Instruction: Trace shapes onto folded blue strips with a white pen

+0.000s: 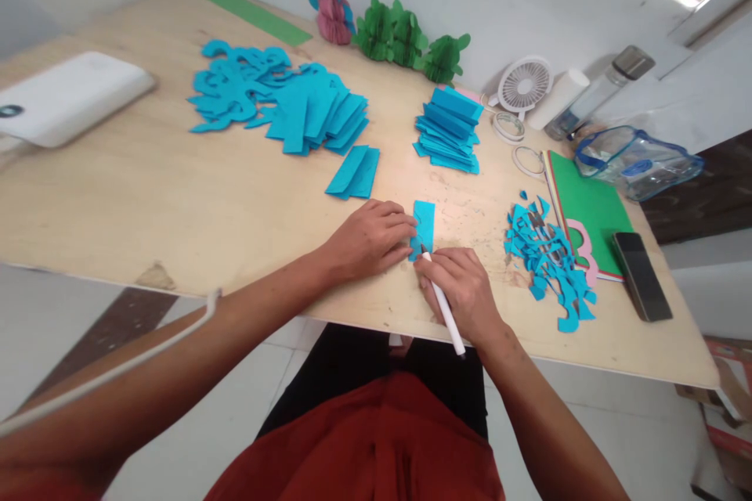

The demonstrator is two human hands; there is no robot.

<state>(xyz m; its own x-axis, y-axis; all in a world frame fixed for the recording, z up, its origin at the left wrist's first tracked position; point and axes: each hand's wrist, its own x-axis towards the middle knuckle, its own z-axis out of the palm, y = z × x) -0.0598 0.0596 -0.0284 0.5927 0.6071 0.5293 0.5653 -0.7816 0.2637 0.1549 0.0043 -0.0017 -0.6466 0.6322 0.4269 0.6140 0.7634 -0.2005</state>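
Observation:
A small blue paper rectangle lies near the table's front edge, with faint dark lines on it. My left hand rests flat on the table, its fingertips on the paper's left edge. In my right hand is a white pen, its tip at the lower part of the paper. Two folded blue pieces lie just beyond my left hand. Farther back is a stack of folded blue strips.
Cut blue shapes spread at the back left, near a white device. Blue scraps, a green sheet and a phone lie at right. Green paper figures, a fan and a bottle line the wall.

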